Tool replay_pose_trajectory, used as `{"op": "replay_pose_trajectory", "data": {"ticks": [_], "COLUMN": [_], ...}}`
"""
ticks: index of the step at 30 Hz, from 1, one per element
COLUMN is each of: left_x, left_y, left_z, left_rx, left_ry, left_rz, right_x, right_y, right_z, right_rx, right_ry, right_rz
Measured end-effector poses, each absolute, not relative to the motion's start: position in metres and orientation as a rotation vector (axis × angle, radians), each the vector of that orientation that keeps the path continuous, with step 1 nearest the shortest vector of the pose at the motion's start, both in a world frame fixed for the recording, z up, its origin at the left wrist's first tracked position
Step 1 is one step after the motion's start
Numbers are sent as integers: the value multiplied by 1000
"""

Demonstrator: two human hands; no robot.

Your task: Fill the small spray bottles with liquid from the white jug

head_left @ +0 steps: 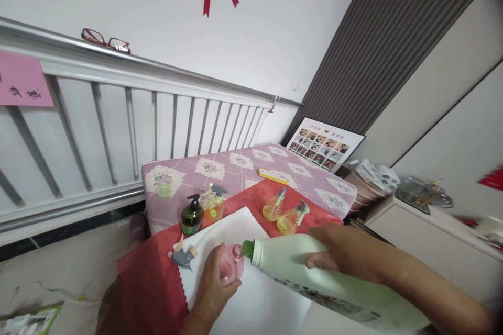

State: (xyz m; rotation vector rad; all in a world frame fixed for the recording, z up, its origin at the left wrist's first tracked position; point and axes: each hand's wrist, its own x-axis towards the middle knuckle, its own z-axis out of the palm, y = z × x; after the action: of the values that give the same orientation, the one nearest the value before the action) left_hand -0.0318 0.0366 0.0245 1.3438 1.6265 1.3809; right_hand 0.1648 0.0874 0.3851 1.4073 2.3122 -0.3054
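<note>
Pink paper (25, 81) at your ten o'clock carries handwritten characters (24, 93); the print (324, 296) on the pale green jug (288, 251) is too blurred for reading. Your left hand (214, 282) holds the pink bottle (231, 268), with fingers curled around it. From this bottle, the jug lies at three o'clock, gripped by your right hand (343, 251), the green spout (247, 249) just beside the bottle's mouth (237, 251).

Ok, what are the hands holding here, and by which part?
Left hand: the pink bottle, around its body. Right hand: the pale green bottle, by its upper side; any handle is hidden.
</note>
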Motion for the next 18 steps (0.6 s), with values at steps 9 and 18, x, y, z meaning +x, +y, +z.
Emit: {"op": "replay_pose_trajectory", "data": {"ticks": [9, 18], "left_x": [-31, -31], "left_y": [35, 36], "left_z": [27, 23], "left_rx": [1323, 1354], "left_ry": [1627, 1652], "left_rz": [1372, 1389], "right_x": [161, 161], "right_y": [88, 88], "right_z": [385, 386], "right_rx": [1416, 1415], "right_ry": [2301, 2284], "right_rz": [-277, -281]}}
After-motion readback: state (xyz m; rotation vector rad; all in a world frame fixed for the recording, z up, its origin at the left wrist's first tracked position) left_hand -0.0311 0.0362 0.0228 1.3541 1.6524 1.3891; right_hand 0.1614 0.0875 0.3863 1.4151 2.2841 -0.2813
